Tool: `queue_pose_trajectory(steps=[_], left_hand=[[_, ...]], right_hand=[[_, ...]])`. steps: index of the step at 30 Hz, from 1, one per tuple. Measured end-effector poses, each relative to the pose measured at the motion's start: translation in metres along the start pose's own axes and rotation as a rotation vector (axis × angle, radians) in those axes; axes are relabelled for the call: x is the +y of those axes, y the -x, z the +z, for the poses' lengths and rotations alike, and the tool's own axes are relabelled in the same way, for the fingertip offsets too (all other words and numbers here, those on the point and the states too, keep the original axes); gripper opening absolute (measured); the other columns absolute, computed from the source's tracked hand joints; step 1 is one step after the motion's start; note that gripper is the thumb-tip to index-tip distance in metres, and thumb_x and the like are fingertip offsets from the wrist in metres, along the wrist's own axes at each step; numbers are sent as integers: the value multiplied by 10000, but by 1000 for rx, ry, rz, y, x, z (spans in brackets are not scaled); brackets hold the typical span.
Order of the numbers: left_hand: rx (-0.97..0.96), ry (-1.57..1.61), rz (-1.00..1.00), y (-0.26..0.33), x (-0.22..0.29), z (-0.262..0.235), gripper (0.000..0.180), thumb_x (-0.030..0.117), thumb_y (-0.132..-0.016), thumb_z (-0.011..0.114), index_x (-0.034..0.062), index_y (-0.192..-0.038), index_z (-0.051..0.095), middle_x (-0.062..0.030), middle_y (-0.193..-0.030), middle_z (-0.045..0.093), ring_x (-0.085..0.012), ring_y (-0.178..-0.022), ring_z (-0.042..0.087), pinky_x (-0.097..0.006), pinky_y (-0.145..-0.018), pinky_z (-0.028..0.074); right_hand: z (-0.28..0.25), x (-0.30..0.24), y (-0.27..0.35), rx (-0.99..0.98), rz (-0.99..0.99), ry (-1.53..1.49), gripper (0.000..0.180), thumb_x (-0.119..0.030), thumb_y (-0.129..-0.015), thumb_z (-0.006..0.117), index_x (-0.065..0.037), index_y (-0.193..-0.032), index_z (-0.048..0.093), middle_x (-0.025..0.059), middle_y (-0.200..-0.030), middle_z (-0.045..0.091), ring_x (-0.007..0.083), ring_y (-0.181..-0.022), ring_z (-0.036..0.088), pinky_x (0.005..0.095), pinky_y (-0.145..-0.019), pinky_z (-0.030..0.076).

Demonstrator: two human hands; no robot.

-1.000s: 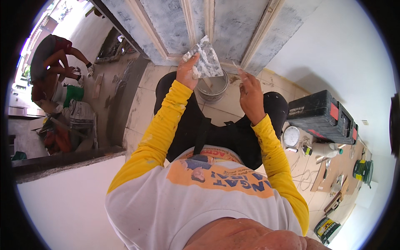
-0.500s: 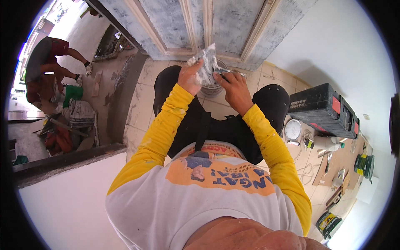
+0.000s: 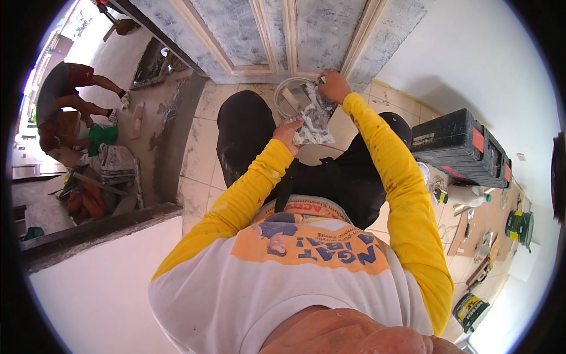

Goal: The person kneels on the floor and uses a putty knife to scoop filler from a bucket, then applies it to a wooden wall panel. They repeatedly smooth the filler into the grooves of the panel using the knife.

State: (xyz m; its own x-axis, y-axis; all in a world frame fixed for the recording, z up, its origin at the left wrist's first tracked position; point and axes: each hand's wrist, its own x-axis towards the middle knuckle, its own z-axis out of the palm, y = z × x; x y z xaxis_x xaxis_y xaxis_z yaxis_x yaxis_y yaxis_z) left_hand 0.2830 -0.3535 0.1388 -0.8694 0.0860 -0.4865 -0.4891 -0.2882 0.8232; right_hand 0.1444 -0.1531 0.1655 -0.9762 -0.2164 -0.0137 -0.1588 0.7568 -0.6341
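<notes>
1. Left hand (image 3: 287, 131): closed, pinching the lower edge of a crumpled plastic bag (image 3: 314, 115), grey-white and smeared.
2. Right hand (image 3: 333, 86): closed on the upper edge of the same bag, fingers curled over it.
3. Bag position: stretched between the two hands, above the knees, directly over a round pail (image 3: 290, 94) standing on the tiled floor (image 3: 197, 171).
4. Pail: pale rim visible, a flat stick lying inside; contents otherwise hidden by the bag.
5. Pail location: just beside the foot of a weathered grey panelled door (image 3: 277, 29).
6. Both arms wear yellow sleeves flecked with pale spots.
7. To the person's right: a black tool case (image 3: 460, 147) with red latches on the floor, a white bottle (image 3: 469, 194) near it.
8. Far left, outdoors: another person (image 3: 65, 100) bending over.
</notes>
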Motion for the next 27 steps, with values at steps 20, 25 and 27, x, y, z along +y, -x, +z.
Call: queue_pose_trajectory(steps=[20,25,27], left_hand=[[-298,-2015,55,-201,61,-5,490,331,-929,616,-24,-1266,630,-265,-1298,631,-429,-1188,611,-444,-1027,487],[-277,-2105,-27,-188,69,5,462,349,-886,692,-10,-1176,698,-251,-1196,688,-399,-1156,646,-443,-982,517],[-356,-1945,1,-184,81,3,475,394,-891,684,17,-1179,707,-240,-1189,694,-391,-1154,648,-437,-980,512]], right_hand=[[-33,37,13,-280,268,108,511,-165,-719,760,24,-1182,654,258,-1188,677,402,-1112,661,456,-929,534],[-31,49,6,-321,200,170,634,-179,-687,793,-14,-1269,603,233,-1239,656,387,-1148,636,437,-942,522],[-31,49,6,-291,188,124,512,-141,-726,739,19,-1202,639,259,-1210,667,400,-1142,646,455,-942,524]])
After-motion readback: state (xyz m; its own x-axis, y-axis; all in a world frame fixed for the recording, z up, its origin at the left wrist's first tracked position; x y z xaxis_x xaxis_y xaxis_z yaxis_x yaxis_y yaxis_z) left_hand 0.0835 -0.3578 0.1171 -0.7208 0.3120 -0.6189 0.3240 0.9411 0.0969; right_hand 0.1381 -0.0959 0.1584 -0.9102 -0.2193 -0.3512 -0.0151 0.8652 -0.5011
